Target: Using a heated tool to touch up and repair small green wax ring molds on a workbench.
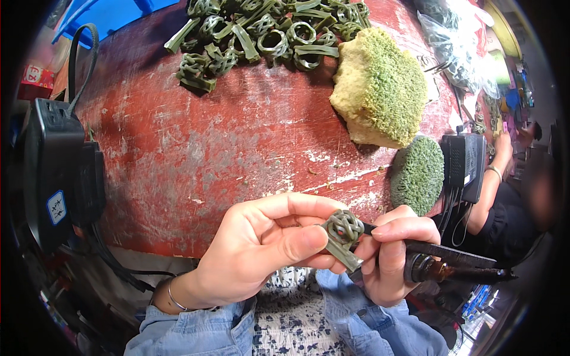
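One green block beyond right hand

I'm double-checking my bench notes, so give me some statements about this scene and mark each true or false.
1. The left hand holds a green latticed piece. True.
2. The right hand is empty. False: its fingers grip a dark tool.
3. A silver bangle circles the left wrist. True.
4. The red tabletop is spotless. False: it is scuffed and scratched.
5. The blue plastic bin is at lower right. False: it is at upper left.
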A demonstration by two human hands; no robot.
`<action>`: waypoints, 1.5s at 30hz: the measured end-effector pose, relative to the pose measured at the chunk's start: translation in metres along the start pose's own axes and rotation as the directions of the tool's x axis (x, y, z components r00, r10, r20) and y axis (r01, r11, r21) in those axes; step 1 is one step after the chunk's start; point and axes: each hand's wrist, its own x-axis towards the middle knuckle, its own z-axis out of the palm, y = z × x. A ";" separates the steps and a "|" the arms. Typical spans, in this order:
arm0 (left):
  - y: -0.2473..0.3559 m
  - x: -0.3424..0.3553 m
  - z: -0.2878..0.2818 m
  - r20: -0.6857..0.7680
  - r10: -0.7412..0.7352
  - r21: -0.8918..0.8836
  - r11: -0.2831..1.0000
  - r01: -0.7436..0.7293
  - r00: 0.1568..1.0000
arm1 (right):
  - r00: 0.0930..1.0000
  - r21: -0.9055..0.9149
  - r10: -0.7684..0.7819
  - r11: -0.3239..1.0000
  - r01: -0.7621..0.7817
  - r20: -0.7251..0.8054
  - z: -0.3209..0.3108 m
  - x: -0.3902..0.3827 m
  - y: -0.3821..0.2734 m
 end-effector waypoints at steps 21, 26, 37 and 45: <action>0.003 -0.001 -0.003 0.068 -0.021 -0.020 1.000 0.022 0.997 | 0.934 -0.114 0.170 0.983 -0.141 0.313 -0.022 0.020 -0.015; 0.004 -0.001 -0.003 0.062 -0.027 -0.013 1.000 0.028 0.998 | 0.975 0.128 0.127 0.980 -0.152 0.185 -0.020 0.013 0.000; 0.005 -0.001 0.001 0.044 -0.052 -0.002 0.999 0.053 0.998 | 0.969 0.086 0.248 0.966 -0.245 -0.023 -0.021 0.004 -0.016; 0.005 -0.001 0.000 0.033 -0.032 0.048 0.998 0.030 0.999 | 0.915 -0.058 0.335 0.942 -0.331 0.225 -0.022 0.012 -0.022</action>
